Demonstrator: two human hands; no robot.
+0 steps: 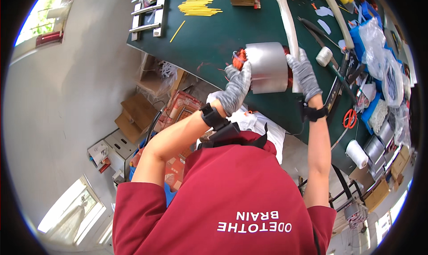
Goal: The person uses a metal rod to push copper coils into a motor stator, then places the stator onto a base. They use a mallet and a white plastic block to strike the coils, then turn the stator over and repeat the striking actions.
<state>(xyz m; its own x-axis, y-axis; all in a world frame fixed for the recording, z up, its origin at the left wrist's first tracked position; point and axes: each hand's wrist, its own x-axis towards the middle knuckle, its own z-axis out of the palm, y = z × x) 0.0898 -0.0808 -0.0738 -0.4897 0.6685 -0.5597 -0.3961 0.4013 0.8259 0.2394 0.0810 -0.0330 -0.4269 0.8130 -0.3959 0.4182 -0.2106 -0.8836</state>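
Grasping the left end of a silver metal cylinder (269, 67) with orange-red wire windings (240, 59), the grey-gloved left hand (236, 88) steadied it at the dark green table (214, 36). Its long axis ran left to right between both hands, equally near. White lettering (254, 224) marked the dark red shirt (218, 179). Beside a long whitish bar (286, 23), the grey-gloved right hand (305, 74) met the right end, its grip unclear.

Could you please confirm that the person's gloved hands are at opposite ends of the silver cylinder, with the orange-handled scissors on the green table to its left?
Not quite: in the head view, the orange-handled scissors lie on the green table right of the silver cylinder. The gloved left hand and right hand are at its opposite ends.
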